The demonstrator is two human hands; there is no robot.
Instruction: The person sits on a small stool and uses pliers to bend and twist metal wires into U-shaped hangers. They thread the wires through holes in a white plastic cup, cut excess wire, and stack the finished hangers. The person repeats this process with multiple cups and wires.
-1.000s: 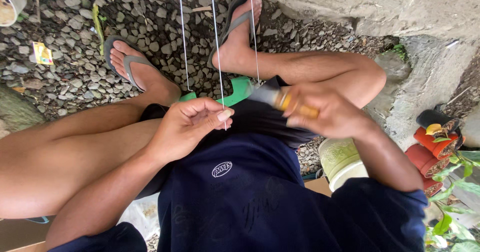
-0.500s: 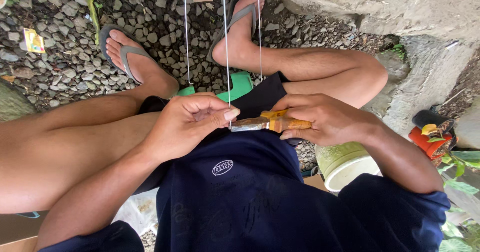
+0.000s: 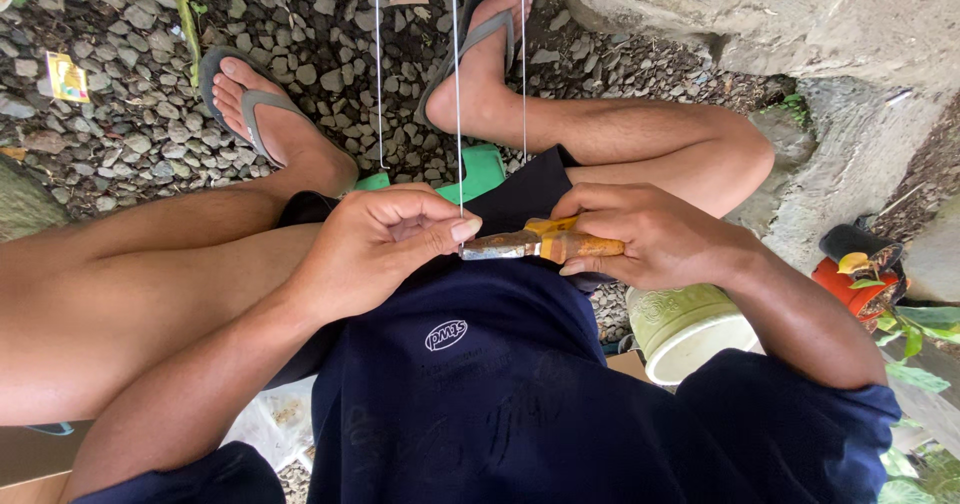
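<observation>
Two hands – left hand [image 3: 375, 249] fingers pinch string [image 3: 458, 114] | right hand [image 3: 640, 234] fingers grip knife [image 3: 530, 245] | pot [image 3: 685, 329] nearby

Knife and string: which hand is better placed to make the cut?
Right, probably. The right hand grips the knife by its orange handle, blade tip at the middle string. The left hand only pinches that string beside the blade.

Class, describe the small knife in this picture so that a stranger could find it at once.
Start at the dark blue shirt across the lap. Just above it, the right hand holds a short knife with a yellow-taped wooden handle, its dull blade against the middle hanging string. Nothing else nearby is metal.
</observation>
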